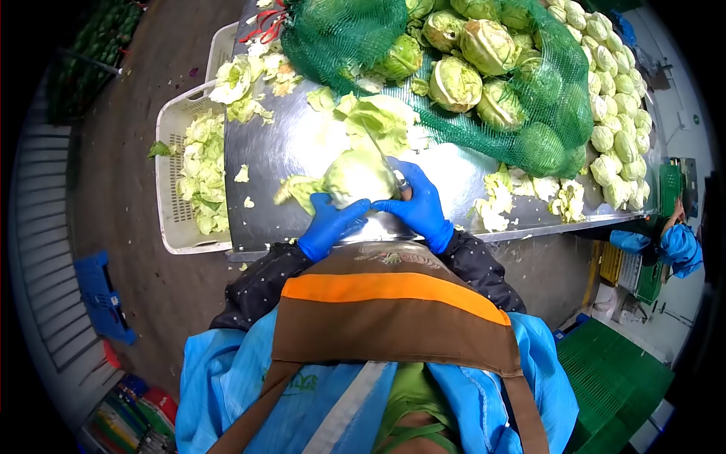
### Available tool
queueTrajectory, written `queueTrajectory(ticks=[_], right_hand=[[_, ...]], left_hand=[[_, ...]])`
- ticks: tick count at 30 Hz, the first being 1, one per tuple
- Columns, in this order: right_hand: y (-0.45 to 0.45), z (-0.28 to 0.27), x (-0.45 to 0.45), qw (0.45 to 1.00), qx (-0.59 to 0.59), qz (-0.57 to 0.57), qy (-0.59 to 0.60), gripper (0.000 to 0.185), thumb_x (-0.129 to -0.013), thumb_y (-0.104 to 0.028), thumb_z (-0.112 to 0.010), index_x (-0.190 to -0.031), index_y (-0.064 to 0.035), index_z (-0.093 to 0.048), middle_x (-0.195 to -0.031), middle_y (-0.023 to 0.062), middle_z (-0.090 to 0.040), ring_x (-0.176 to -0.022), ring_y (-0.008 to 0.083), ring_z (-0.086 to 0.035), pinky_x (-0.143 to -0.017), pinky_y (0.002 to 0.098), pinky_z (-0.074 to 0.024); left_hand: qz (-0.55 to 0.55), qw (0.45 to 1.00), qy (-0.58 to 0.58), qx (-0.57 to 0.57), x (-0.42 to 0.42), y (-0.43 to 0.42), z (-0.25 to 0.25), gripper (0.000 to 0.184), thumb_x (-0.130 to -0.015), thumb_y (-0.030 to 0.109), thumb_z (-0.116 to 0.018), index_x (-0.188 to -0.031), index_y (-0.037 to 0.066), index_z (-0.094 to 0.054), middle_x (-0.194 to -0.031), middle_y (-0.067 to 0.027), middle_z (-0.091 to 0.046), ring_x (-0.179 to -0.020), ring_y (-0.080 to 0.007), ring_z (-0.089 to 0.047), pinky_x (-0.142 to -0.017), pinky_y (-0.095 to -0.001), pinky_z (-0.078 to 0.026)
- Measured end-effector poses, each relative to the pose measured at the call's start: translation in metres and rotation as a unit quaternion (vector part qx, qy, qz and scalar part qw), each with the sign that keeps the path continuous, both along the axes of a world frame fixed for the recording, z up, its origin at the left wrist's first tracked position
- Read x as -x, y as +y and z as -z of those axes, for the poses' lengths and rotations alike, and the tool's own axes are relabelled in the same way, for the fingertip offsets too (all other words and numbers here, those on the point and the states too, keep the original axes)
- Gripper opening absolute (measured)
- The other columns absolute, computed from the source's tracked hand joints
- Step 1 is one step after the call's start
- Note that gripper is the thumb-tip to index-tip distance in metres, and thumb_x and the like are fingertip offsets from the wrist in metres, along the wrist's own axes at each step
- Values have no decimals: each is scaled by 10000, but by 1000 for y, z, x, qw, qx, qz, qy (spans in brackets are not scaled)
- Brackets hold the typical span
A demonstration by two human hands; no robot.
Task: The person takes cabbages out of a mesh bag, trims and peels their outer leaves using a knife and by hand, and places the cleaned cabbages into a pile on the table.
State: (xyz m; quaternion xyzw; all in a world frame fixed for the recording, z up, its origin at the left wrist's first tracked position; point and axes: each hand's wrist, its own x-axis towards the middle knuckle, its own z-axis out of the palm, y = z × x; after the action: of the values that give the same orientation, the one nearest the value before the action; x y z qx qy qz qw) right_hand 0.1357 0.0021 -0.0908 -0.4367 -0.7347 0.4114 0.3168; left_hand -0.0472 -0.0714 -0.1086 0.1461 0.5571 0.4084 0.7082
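Note:
A pale green cabbage (361,180) rests on the metal table in front of me, with a loose outer leaf (297,191) spread at its left side. My left hand (333,225), in a blue glove, grips the cabbage's near side, fingers pressed against it. In my gloved right hand (417,206) is a knife (398,176); its thin blade points away over the cabbage's right side, and the handle is partly hidden by my fingers. The right fingertips also touch the cabbage near my left hand. Just beyond lie large detached leaves (378,121).
A green mesh bag (435,132) of cabbages (456,83) lies at the back. Trimmed cabbages (624,144) are piled at the right. A white crate (170,219) with leaves stands left. Leaf scraps (495,200) litter the table edge (529,229). Another person (677,246) is far right.

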Motion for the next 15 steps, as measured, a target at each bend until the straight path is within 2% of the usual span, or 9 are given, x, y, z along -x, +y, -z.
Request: queueTrajectory(ticks=[1, 2, 5, 6, 7, 10, 13, 14, 15], right_hand=[[4, 2, -1, 998, 55, 7, 34, 557, -718, -155, -788, -1217, -50, -564, -1094, 92, -622, -1019, 161, -567, -897, 307, -453], [11, 5, -5, 991, 111, 14, 67, 541, -717, -146, -788, -1201, -40, -571, -1102, 93, -622, -1015, 159, -567, -894, 308, -456], [28, 21, -19, 962, 240, 29, 129, 443, -745, -111, -763, -1148, -20, -603, -1076, 78, -632, -981, 143, -574, -834, 282, -483], [29, 20, -22, 943, 292, 51, 148, 432, -754, -110, -756, -1149, -24, -605, -1039, 66, -634, -920, 125, -582, -782, 263, -490], [31, 19, -24, 921, 344, 73, 167, 420, -764, -109, -750, -1150, -28, -606, -1002, 53, -637, -859, 107, -590, -730, 244, -498], [36, 35, -27, 894, 403, 62, 183, 398, -784, -122, -736, -1148, -27, -607, -899, 31, -635, -717, 72, -574, -621, 216, -481], [38, 22, -19, 901, 381, 82, 191, 394, -793, -143, -730, -1147, -22, -606, -819, 13, -630, -634, 55, -550, -580, 209, -461], [43, 29, -23, 909, 372, 69, 178, 383, -797, -152, -725, -1138, -20, -612, -840, 21, -637, -647, 62, -556, -585, 213, -464], [47, 22, -20, 915, 366, 68, 153, 375, -796, -145, -724, -1132, -18, -616, -856, 27, -639, -665, 66, -559, -597, 215, -467]], left_hand=[[50, 997, -47, 28, 5, 2, -5, 708, -786, 223, -755, -1222, -77, -283, -994, -128, -563, -802, -173, -614, -695, -265, -538], [115, 992, -9, 42, 10, 7, -21, 579, -806, 234, -736, -1178, -60, -404, -817, -77, -597, -688, -134, -605, -628, -244, -523], [59, 955, 279, -84, 13, 11, -18, 575, -814, 235, -727, -1260, 10, -443, -751, -56, -601, -662, -105, -588, -567, -223, -496], [59, 947, 302, -87, 19, 13, -5, 679, -826, 216, -714, -1395, 124, -355, -780, -60, -620, -653, -88, -579, -538, -220, -482], [26, 972, 233, -30, 24, 17, 5, 654, -863, 139, -663, -1431, 190, -341, -711, -64, -616, -576, -95, -576, -499, -240, -487], [48, 986, 157, 4, 55, 17, 38, 520, -868, 104, -644, -1354, 183, -475, -714, -66, -618, -491, -110, -553, -459, -232, -483], [116, 969, 208, 66, 80, 30, 26, 522, -867, 111, -638, -1358, 168, -469, -727, -77, -644, -491, -108, -573, -436, -226, -478], [196, 932, 295, 74, 85, 41, 7, 696, -791, 108, -709, -1407, 153, -389, -940, -134, -653, -707, -204, -653, -595, -295, -540], [181, 913, 358, -74, 77, 48, -19, 767, -751, 111, -737, -1418, 147, -361, -1020, -151, -622, -820, -243, -629, -687, -330, -524]])
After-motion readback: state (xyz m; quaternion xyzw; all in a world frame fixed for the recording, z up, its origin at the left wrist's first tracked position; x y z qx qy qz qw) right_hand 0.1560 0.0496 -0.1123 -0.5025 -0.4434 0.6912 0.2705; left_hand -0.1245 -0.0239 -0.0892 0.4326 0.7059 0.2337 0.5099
